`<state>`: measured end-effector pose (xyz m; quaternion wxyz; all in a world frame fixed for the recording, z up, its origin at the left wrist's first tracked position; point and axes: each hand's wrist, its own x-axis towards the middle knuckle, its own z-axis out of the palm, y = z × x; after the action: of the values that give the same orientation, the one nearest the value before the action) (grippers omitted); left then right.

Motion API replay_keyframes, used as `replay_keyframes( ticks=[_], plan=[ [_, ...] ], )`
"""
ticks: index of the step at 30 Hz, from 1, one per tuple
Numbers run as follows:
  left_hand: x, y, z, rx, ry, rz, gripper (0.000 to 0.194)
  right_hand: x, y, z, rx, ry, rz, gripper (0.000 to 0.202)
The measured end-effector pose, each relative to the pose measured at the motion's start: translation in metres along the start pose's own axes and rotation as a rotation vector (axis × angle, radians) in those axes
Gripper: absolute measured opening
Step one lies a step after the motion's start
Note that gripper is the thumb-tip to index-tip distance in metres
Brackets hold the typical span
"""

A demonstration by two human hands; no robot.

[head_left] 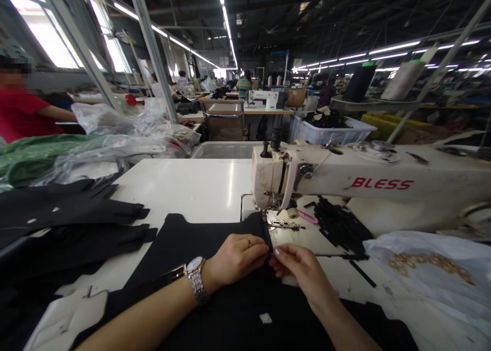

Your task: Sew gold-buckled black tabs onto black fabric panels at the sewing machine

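Observation:
A large piece of black fabric (207, 238) lies on the white sewing table, its right edge running under the needle area of a sewing machine (333, 182) marked BLESS. My left hand (240, 259), with a watch (195, 274) on its wrist, is closed at that edge, fingertips pinching the fabric just in front of the machine's foot. My right hand (295, 266) meets it from the right, thumb and fingers closed on the same edge. A small white patch (265, 318) shows on the fabric near my arms.
Black cut pieces (69, 213) are stacked at the left. Right of the needle lie black strips (341, 225), pink snips (307, 216) and a plastic bag (433, 274) of gold-coloured rings. Behind are a white crate (330, 131) and a person in red (23, 110).

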<state>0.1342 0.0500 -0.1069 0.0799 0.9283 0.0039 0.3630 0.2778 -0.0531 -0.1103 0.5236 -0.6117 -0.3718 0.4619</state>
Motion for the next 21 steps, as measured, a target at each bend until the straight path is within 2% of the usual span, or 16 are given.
replay_keyframes(
  ticks=[3, 5, 7, 12, 15, 21],
  plan=[
    [0.0, -0.005, 0.003, 0.032, -0.01, -0.044, 0.011, -0.019, 0.006, -0.008, -0.618, 0.103, -0.357, 0.027],
    [0.001, -0.009, 0.006, 0.05, -0.041, -0.061, 0.013, -0.03, 0.014, -0.012, -0.895, 0.065, -0.517, 0.032],
    [0.004, -0.017, 0.009, 0.096, -0.122, -0.052, 0.017, -0.034, 0.022, -0.014, -1.049, -0.013, -0.604, 0.034],
    [0.016, -0.049, 0.014, 0.221, -0.347, 0.021, 0.028, -0.031, 0.033, -0.015, -1.162, -0.011, -0.674, 0.031],
    [0.018, -0.06, 0.016, 0.211, -0.377, 0.01, 0.029, -0.029, 0.033, -0.016, -1.149, -0.004, -0.679, 0.032],
    [0.016, -0.059, 0.016, 0.145, -0.406, -0.032, 0.027, -0.028, 0.031, -0.016, -1.094, 0.035, -0.675, 0.031]
  ],
)
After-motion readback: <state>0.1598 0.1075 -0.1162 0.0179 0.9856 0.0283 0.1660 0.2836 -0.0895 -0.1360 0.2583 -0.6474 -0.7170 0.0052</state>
